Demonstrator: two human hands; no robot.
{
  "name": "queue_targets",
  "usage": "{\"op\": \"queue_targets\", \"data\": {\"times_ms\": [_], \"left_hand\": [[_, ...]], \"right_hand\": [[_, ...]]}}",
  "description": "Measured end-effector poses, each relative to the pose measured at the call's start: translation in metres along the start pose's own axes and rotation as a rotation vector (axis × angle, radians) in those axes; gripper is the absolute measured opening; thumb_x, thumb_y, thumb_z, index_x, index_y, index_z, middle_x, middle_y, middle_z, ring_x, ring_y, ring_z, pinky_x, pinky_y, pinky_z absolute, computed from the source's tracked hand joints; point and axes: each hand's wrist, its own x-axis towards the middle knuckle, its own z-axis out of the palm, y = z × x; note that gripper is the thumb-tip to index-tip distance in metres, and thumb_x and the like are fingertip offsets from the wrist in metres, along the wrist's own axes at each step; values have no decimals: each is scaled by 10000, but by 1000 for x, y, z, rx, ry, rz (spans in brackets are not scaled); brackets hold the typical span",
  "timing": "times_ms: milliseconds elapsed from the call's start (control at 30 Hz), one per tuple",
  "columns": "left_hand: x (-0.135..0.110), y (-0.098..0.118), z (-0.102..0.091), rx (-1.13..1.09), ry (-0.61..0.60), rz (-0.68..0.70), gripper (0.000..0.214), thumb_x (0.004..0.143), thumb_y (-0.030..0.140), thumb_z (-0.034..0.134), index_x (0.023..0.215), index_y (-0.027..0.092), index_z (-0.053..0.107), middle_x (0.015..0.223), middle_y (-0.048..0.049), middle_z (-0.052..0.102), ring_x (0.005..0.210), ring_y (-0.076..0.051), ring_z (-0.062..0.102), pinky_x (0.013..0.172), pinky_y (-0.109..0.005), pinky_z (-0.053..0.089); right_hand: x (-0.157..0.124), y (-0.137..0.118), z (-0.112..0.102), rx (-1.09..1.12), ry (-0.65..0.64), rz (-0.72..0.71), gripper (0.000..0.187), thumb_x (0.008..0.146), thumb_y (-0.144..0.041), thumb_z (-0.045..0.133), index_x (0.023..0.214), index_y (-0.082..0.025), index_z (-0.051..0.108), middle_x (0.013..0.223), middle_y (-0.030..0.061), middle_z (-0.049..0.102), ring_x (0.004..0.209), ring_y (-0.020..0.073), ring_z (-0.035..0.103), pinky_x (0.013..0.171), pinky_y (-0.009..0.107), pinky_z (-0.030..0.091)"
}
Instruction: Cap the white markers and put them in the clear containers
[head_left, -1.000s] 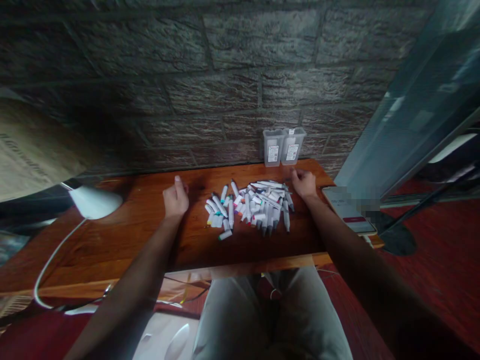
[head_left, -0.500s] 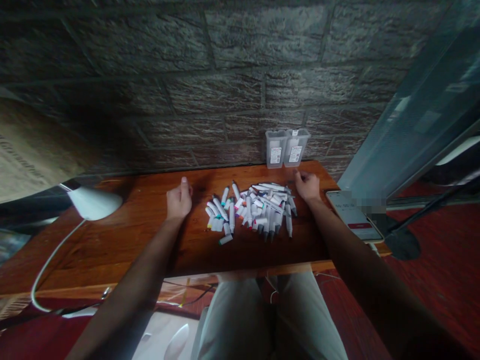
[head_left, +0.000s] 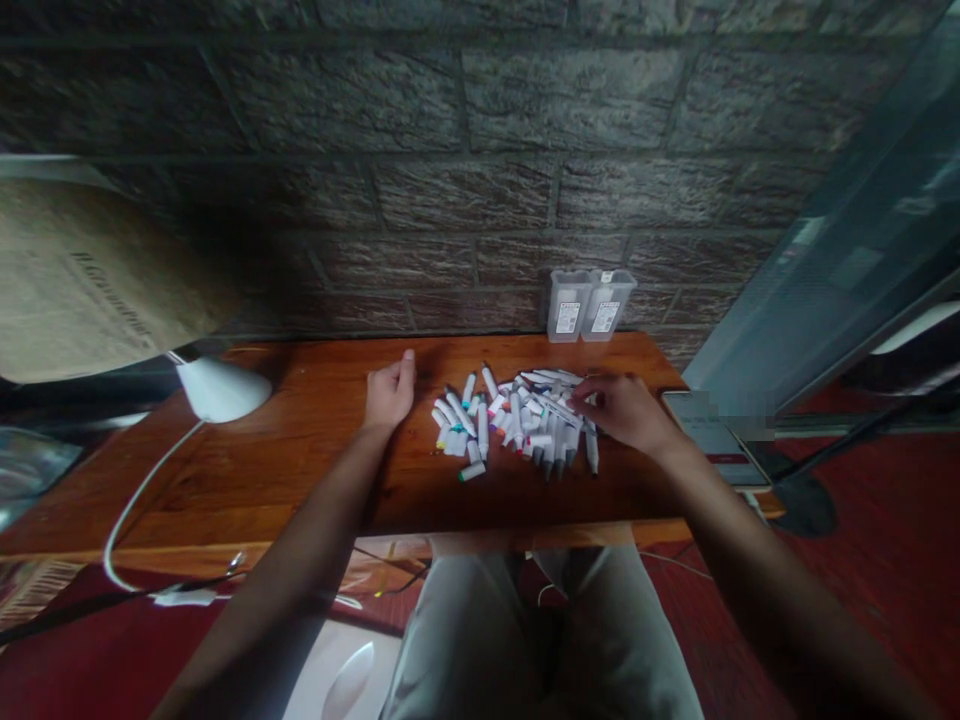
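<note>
A loose heap of white markers [head_left: 516, 415] with coloured and grey ends lies on the wooden table [head_left: 300, 450]. My left hand [head_left: 390, 393] rests on the table left of the heap, fingers curled in and thumb up, with nothing visible in it. Over the heap's right side is my right hand [head_left: 619, 408], its thumb and forefinger slightly apart at the grey-ended markers. Those fingertips touch or nearly touch the markers; no marker is lifted. The other fingers of that hand are partly hidden.
Two clear plastic containers [head_left: 568, 306] with labels stand against the brick wall [head_left: 420, 200]. A phone [head_left: 720, 440] lies at the table's right end. On the left stands a lamp with a white base [head_left: 225, 390], its cable hanging over the front edge.
My right hand has moved left and down from beside the heap onto its right side. My left hand stays closed beside the markers. The camera view has shifted slightly.
</note>
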Motion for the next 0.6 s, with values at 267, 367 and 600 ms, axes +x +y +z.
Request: {"op": "queue_targets", "data": {"times_ms": [267,367,600], "left_hand": [[-3,11,2,-58,-42,44,477,906,473,472,523,193,419,492,32,335,493,-108,359,512,-267,277],[-4,13,2,-75,-44,45,477,896,464,488,514,192,406,487,35,328,483,-104,353,506,-263,275],[-4,14,2,-86,-53,41,482,895,472,490,512,193,399,484,37,340,481,-103,354,501,-266,270]], "right_hand": [[-7,-18,12,-180,-88,99,123,835,-329,668,884,-246,745,920,31,781,857,225,719,736,286,465],[-6,-18,12,-161,-121,100,125,848,-326,656,889,-240,737,913,28,779,859,217,721,752,283,466],[-5,-17,16,-209,-133,109,135,835,-325,660,893,-245,752,906,31,780,844,233,721,711,288,451]]}}
